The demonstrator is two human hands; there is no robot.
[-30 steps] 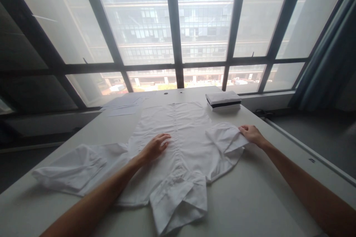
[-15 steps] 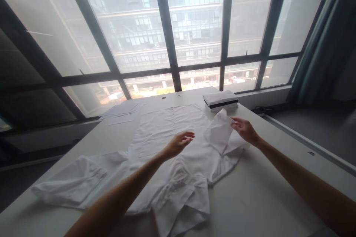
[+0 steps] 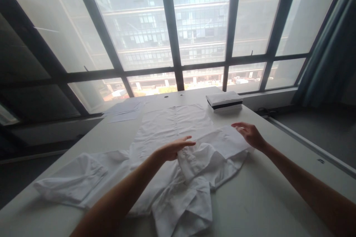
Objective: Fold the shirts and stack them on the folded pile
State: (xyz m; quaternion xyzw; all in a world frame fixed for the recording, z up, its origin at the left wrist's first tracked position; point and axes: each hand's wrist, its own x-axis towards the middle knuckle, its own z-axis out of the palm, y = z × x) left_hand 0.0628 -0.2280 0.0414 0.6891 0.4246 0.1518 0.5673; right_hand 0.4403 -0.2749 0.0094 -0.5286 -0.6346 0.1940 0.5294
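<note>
A white shirt with a row of buttons lies spread over the table, its body stretching away from me. Folds of its cloth bunch in the middle and hang toward the near edge. My left hand is over these folds, fingers stretched out, its lower side touching the cloth; its underside is hidden. To the right, a flat white flap covers part of the shirt. My right hand is at the flap's far right edge with its fingers extended and slightly apart. One sleeve lies crumpled at the left.
A stack of folded white cloth with a dark layer stands at the table's far right. Several white sheets lie at the far left. The white table reaches the large windows; a blue curtain hangs at the right.
The white cloth that my right hand held raised has come down flat, and the fingers have loosened. My left hand has lowered onto the bunched folds, which have shifted up toward it.
</note>
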